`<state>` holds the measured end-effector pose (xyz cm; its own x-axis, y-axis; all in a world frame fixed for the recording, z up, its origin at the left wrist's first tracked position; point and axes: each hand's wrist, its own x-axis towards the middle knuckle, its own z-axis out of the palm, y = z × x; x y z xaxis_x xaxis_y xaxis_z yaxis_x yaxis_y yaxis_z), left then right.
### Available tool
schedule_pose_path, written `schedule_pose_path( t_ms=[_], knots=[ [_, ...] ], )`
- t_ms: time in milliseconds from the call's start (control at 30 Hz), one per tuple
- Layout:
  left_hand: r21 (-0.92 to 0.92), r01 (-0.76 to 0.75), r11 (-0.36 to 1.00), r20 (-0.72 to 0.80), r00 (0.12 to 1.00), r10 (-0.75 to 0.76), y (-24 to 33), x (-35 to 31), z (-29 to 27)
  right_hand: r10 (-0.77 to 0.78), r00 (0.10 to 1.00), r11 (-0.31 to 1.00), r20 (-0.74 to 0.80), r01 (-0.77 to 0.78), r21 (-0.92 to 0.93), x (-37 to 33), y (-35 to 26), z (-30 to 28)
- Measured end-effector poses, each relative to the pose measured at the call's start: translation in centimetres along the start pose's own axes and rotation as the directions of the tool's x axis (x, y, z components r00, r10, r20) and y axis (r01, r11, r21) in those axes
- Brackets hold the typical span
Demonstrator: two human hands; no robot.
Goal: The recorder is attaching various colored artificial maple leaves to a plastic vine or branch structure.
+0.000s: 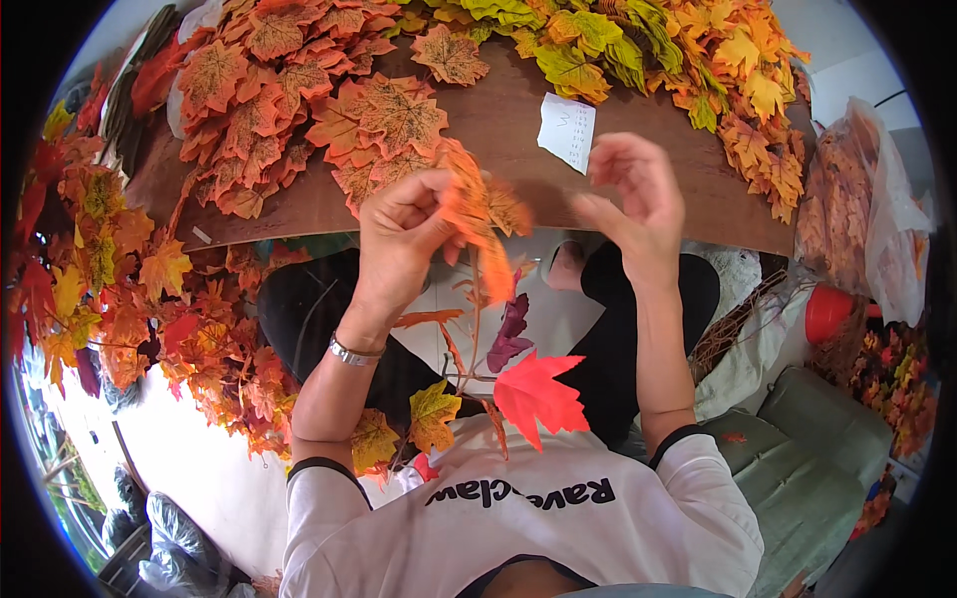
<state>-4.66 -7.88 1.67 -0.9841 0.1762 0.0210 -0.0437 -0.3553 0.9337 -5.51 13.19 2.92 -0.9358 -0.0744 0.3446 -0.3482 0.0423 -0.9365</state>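
Both forearms rise from the lower edge, bare below short sleeves. Left hand (404, 234): wrist bent, fingers curled inward, thumb pressed against the fingertips in a closed pinch grip; a metal band circles the wrist. Right hand (638, 199): raised just beside the left, palm turned inward, fingers loosely spread and slightly curved, holding nothing.

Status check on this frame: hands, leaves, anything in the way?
Left hand pinching an orange fabric maple leaf on a leafy stem. Right hand open, empty, beside it. Brown board bears leaf piles and a white paper slip; nothing between the hands.
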Motion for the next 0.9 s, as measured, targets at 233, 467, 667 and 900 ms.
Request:
schedule_pose_path(
  t_ms=[233,467,667,900],
  knots=[
    [-0.005,-0.008,1.0,0.163,0.987,0.009,-0.3,-0.7,1.8,-0.27,0.954,0.905,0.127,0.297,-0.304,-1.7,-2.4,3.0],
    [-0.236,0.09,0.968,0.117,0.991,-0.064,-0.5,-0.7,0.9,-0.312,0.906,0.913,0.287,0.369,-0.171,-1.7,-2.9,2.7],
    [-0.105,0.153,0.983,0.121,0.983,-0.14,0.3,0.5,1.2,-0.306,0.803,0.894,0.512,0.428,-0.135,-3.1,-1.9,3.9],
    [-0.29,0.236,0.927,0.247,0.955,-0.166,0.4,0.3,1.2,-0.296,0.864,0.923,0.407,0.148,0.355,-2.0,-5.1,1.3]
  ],
)
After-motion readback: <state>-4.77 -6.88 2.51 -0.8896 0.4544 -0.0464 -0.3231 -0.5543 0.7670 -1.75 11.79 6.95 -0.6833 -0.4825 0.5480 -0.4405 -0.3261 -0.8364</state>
